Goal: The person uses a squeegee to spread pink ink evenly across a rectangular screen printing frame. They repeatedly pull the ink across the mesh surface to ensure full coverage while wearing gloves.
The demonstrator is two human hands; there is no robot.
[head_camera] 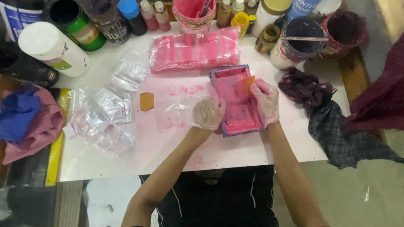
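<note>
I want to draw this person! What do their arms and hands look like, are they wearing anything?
Both hands wear thin, see-through plastic gloves that look crinkly. The left hand glove is stained with pink smudges, and so is the right hand glove. The gloves end at the wrists. Both forearms are bare, with no sleeves, watch or bracelet showing.

We are reaching both bare forearms forward, wrists close together. Our left hand (208,113) is wearing a thin clear glove, its fingers curling inward and down. Our right hand (266,101), gloved too, is pinching with thumb and fingers (256,86), its knuckles just beside the left's.
</note>
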